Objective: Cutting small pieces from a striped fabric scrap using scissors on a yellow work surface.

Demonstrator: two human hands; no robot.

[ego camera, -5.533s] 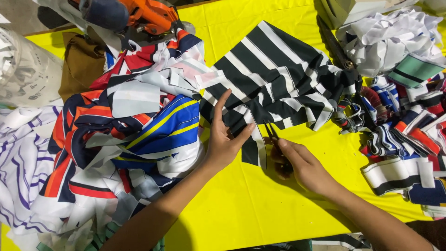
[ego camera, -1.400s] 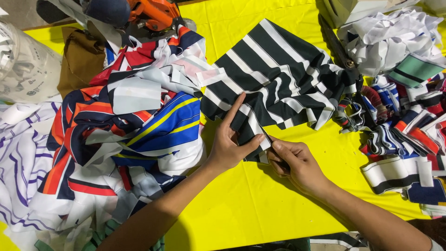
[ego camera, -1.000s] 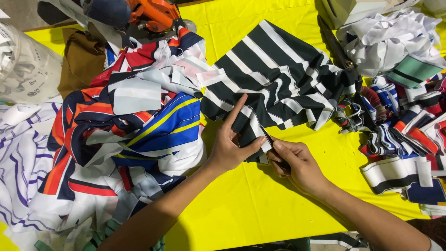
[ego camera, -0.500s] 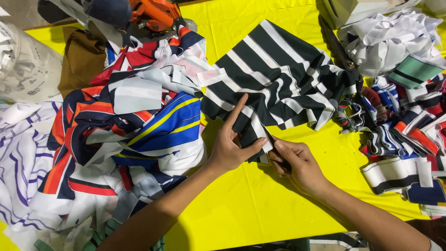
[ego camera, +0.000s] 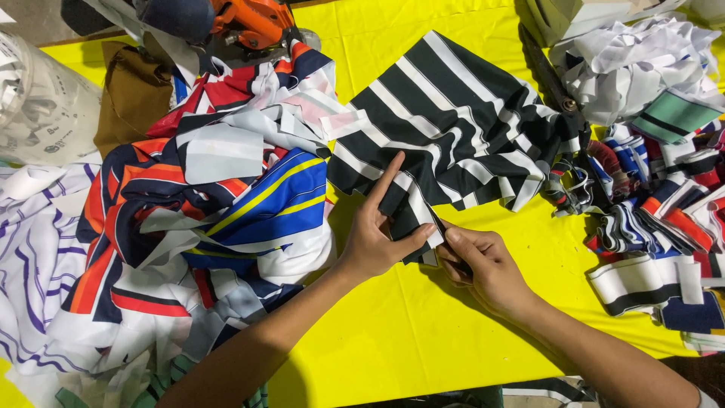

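Observation:
A black-and-white striped fabric (ego camera: 453, 113) lies spread on the yellow table cover (ego camera: 393, 332). My left hand (ego camera: 374, 238) pinches its near corner between thumb and fingers, with the index finger stretched out along the cloth. My right hand (ego camera: 487, 268) is closed right beside that corner, thumb tip against the fabric's edge, and grips a small dark tool that the fingers mostly hide. The two hands almost touch.
A heap of red, blue, orange and white fabric (ego camera: 226, 204) fills the left. Folded striped strips (ego camera: 649, 227) and white scraps (ego camera: 634, 60) are piled at the right. An orange tool (ego camera: 253, 19), a brown cloth (ego camera: 132, 94) and a clear plastic bag (ego camera: 38, 106) lie at the back left.
My right hand has moved up from slightly below the fabric to its corner, closing in on my left hand. Over the last second both hands have hardly shifted.

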